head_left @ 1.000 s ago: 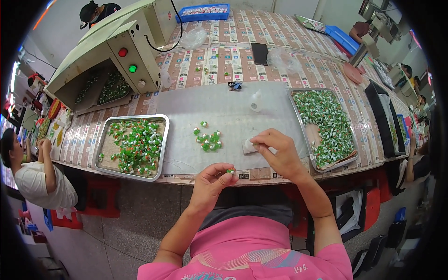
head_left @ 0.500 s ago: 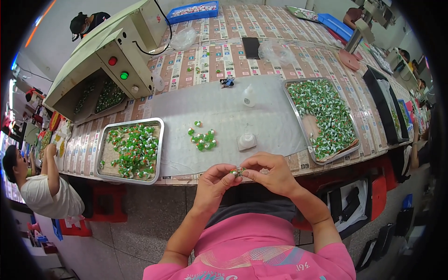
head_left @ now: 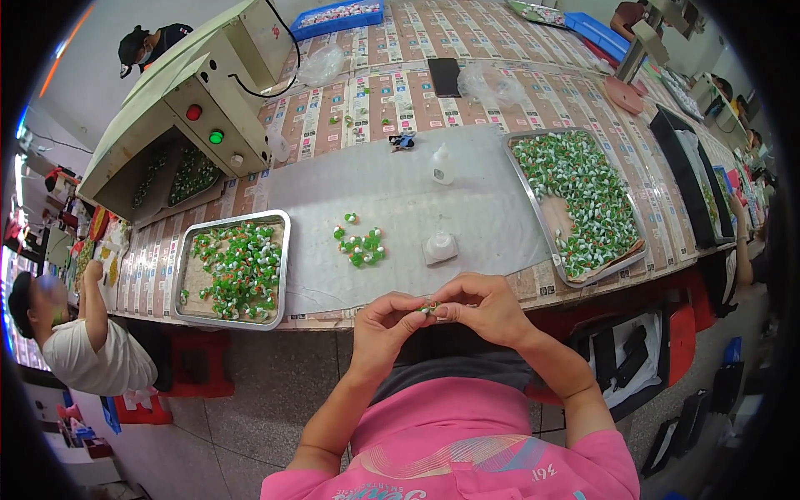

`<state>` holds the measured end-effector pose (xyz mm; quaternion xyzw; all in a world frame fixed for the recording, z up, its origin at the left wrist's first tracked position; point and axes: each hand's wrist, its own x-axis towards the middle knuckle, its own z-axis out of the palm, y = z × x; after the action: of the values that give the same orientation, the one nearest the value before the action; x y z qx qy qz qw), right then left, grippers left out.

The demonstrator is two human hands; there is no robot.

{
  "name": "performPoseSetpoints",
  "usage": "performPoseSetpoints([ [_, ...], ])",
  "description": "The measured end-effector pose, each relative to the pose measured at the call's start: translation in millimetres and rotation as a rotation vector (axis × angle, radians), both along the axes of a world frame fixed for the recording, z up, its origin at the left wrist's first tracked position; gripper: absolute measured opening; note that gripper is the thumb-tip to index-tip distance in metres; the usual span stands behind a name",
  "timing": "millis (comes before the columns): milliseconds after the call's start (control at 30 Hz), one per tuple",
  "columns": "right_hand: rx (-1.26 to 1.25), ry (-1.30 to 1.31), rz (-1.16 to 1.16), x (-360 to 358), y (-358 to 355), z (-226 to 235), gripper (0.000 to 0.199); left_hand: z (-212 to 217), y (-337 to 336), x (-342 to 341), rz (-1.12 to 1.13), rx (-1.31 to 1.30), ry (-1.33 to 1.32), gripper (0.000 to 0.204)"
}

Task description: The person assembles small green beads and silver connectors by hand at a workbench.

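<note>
Just off the table's near edge, my left hand (head_left: 388,325) and my right hand (head_left: 477,305) meet with thumbs and fingertips pinched. Between them they grip a small green and white piece (head_left: 427,307) with a bit of red; the fingers cover much of it. Past my hands, several green and white pieces (head_left: 363,247) lie loosely grouped on a pale sheet (head_left: 333,292). To the left is a metal tray (head_left: 288,267) of green, white and red pieces. A fuller metal tray (head_left: 550,250) of similar pieces stands to the right.
On the sheet are a white squeeze bottle (head_left: 442,165), a small white container (head_left: 440,248) and a small dark object (head_left: 402,142). A beige machine (head_left: 179,100) with trays inside stands at the left. A dark phone-like slab (head_left: 445,77) lies farther back. A co-worker (head_left: 92,342) sits at the left.
My hands stay together in nearly the same place; the small piece has turned slightly and is more covered by my fingers. The whole view has shifted a little.
</note>
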<state>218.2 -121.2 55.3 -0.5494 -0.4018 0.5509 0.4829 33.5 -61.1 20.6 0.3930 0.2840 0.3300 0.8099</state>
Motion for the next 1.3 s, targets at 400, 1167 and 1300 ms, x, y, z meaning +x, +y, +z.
performPoseSetpoints([
  [400, 0.188, -0.358, -0.031, 0.7, -14.8, -10.2, 0.014, -6.7, -3.9, 10.2, -0.060, 0.249, 0.111, 0.016],
  [1167, 0.355, -0.265, -0.108, 19.5, -31.5, -12.0, 0.018, 4.3, -9.7, 31.2, -0.060, 0.385, 0.103, 0.018],
  [1300, 0.405, -0.408, -0.101, 34.8, -43.9, -9.2, 0.015, 10.9, -21.9, 42.6, -0.090, 0.441, 0.175, 0.020],
])
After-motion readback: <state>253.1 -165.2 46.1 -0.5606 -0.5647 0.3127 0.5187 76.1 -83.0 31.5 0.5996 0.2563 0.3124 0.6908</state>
